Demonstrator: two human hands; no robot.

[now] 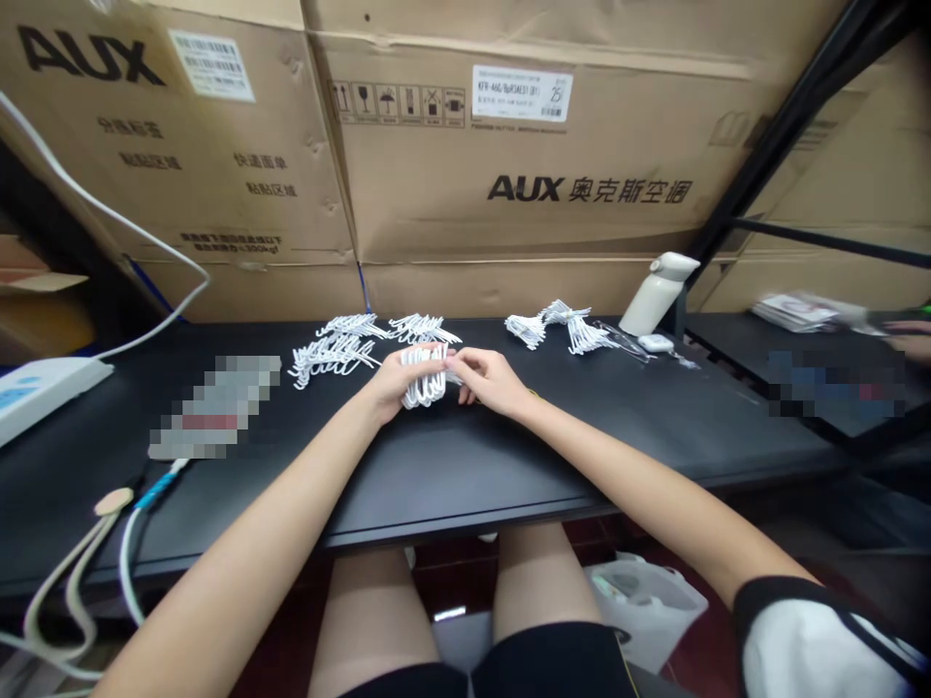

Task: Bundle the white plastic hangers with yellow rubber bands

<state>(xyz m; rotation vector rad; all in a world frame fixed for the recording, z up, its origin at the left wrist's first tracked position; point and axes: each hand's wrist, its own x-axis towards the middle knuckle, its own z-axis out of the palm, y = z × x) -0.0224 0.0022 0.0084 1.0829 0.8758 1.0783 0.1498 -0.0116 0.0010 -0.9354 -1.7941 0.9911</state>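
Over the middle of the black table, my left hand (397,380) is closed around a bundle of white wire hooks (424,378). Their curved ends face down toward me. My right hand (489,376) meets the bundle at its right end, thumb and fingers pinched together; whatever sits between those fingertips is too small to make out. Behind my left hand lie loose piles of similar white hooks (331,361), and another pile (422,329) is just beyond the bundle. Farther right, gathered bunches of white hooks (525,331) rest on the tabletop.
A cream bottle (655,296) stands at the back right beside a small white case (656,343). On the left are a blurred-out phone (218,407) with a cable and a white power strip (48,393). Large cardboard boxes (436,213) wall the back. A plastic bag (647,606) sits below.
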